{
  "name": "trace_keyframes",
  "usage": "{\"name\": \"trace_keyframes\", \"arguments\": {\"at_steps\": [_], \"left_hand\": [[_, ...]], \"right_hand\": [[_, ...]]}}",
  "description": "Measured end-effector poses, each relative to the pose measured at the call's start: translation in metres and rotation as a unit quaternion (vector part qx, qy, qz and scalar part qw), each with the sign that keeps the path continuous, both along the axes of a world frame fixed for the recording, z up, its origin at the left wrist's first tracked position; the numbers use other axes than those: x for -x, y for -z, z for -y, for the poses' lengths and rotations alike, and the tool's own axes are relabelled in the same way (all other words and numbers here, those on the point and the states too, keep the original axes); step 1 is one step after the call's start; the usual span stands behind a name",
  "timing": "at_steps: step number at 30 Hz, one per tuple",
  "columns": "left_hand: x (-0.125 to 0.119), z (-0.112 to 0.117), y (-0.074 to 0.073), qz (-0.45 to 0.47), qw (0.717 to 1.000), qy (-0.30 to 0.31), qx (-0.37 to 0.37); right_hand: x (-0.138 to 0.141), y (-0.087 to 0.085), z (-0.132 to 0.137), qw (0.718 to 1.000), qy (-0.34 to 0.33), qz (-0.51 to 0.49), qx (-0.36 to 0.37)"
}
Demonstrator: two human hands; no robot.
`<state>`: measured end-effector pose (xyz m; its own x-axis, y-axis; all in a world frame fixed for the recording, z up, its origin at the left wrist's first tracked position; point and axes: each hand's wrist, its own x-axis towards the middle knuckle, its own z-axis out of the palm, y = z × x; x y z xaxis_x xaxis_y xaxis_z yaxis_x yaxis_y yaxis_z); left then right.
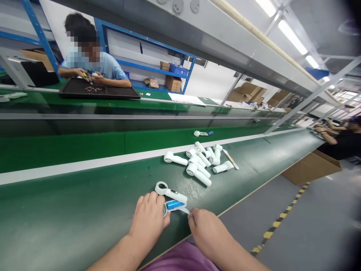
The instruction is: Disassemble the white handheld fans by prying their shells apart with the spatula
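Observation:
My left hand (149, 222) lies on the green bench with its fingers curled over the round head of a small white hand-held fan part with a blue battery (173, 205) showing. My right hand (210, 233) pinches the thin end of that same part at its right. Just beyond my left fingers lies a white fan shell (170, 191) with a dark round opening. Farther back rests a heap of several white fan bodies (201, 162).
A lone fan with a blue tip (201, 133) lies on the conveyor belt (84, 146). Across the line a person (90, 62) works over a black tray (98, 90). Another person's arms (328, 133) show at right. A cardboard box (311, 167) stands on the floor.

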<state>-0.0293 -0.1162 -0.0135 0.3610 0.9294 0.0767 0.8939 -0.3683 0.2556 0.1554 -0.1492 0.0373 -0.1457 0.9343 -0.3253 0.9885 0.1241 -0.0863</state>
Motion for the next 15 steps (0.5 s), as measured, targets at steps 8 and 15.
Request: {"name": "trace_keyframes", "arguments": {"at_steps": [8,15], "left_hand": [[-0.002,0.010,0.002,0.013,1.000,0.015,-0.011],[0.011,0.000,0.001,0.070,0.997,-0.026,-0.011]], "right_hand": [[0.031,0.021,-0.004,0.862,0.297,-0.381,0.155],[0.014,0.034,0.003,0.936,0.150,-0.319,0.011]]}}
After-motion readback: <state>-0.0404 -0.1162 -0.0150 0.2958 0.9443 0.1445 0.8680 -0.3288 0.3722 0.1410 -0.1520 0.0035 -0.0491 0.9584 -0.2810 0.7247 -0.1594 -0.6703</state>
